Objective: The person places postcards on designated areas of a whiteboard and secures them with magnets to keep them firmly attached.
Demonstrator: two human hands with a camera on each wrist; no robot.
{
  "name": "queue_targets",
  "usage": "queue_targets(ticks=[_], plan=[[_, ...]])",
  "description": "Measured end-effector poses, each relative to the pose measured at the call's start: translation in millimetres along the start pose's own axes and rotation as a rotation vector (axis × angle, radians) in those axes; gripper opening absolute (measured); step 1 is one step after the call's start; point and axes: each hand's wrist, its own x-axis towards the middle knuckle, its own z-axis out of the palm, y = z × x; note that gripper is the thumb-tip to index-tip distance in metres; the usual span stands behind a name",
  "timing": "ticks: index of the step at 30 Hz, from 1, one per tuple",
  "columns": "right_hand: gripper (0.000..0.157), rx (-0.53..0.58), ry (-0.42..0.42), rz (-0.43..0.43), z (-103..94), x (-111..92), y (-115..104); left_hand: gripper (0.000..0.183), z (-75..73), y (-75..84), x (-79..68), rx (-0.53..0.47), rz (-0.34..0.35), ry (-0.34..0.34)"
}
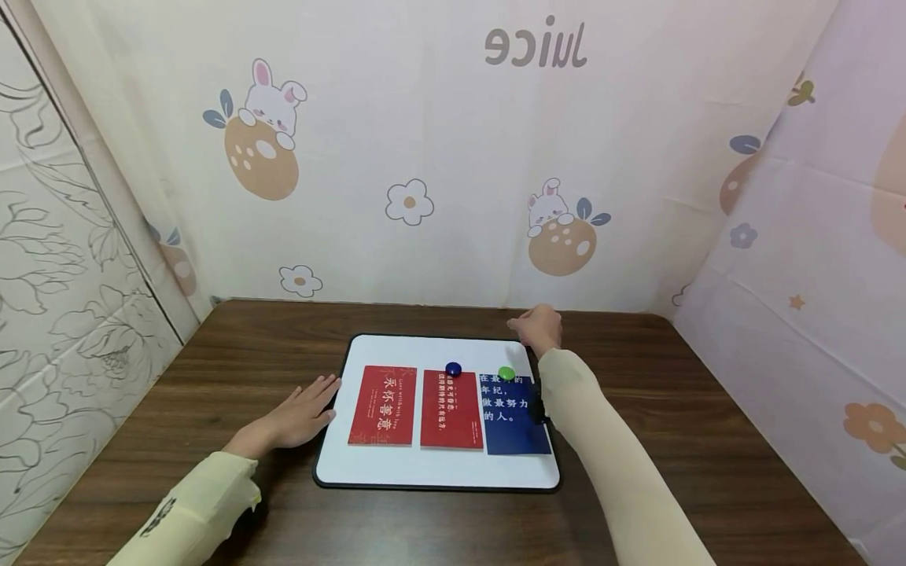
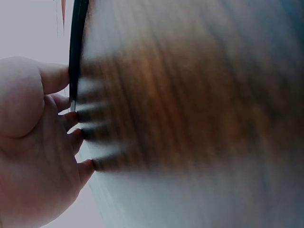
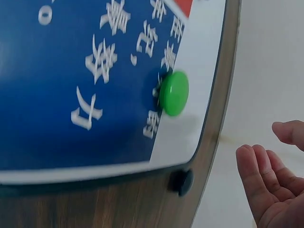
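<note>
A white magnetic board (image 1: 439, 470) with a black rim lies on the table. On it, left to right, are a red card (image 1: 382, 405), another red card (image 1: 451, 410) and a blue card (image 1: 513, 436), all with white writing. A dark blue round magnet (image 1: 453, 369) sits on the middle card's top edge, a green one (image 3: 175, 93) on the blue card's. My left hand (image 1: 300, 413) touches the board's left rim with outstretched fingers. Beyond the top right corner is my right hand (image 1: 539, 326); its thumb and fingers (image 3: 249, 166) stand apart, holding nothing.
A small black round piece (image 3: 183, 182) is beside the board's corner in the right wrist view. The brown wooden table (image 1: 708, 440) extends around the board. A patterned curtain (image 1: 453, 141) hangs behind the table's far edge, with more cloth at both sides.
</note>
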Motion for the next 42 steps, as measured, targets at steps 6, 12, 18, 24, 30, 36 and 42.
queue_targets(ticks=[6, 12, 18, 24, 30, 36, 42], plan=[[0.022, 0.001, 0.017, -0.021, -9.0, 6.7, 12.1, 0.059, 0.2, 1.4, -1.1, -0.004, -0.006, -0.002], [0.026, -0.023, -0.008, -0.039, -12.7, 16.0, 25.5, 0.060, 0.4, 1.6, -0.9, -0.004, -0.010, -0.001], [0.031, -0.021, -0.040, -0.001, -13.7, 22.4, 35.5, 0.060, -0.2, 1.4, -0.7, -0.004, -0.010, 0.002], [0.028, -0.002, -0.065, 0.043, -10.3, 28.4, 49.8, 0.060, 1.0, -0.5, 0.0, -0.011, -0.008, 0.001], [0.026, 0.029, -0.083, 0.082, -3.9, 34.6, 63.5, 0.061, 5.0, -6.3, 2.6, -0.012, 0.005, 0.008], [0.028, 0.063, -0.080, 0.104, 1.5, 37.6, 68.0, 0.061, 4.0, -7.0, 2.1, -0.012, 0.021, 0.017], [0.026, 0.043, -0.057, 0.118, 7.9, 42.4, 71.1, 0.062, 3.9, -7.1, 1.8, -0.024, 0.030, 0.015]])
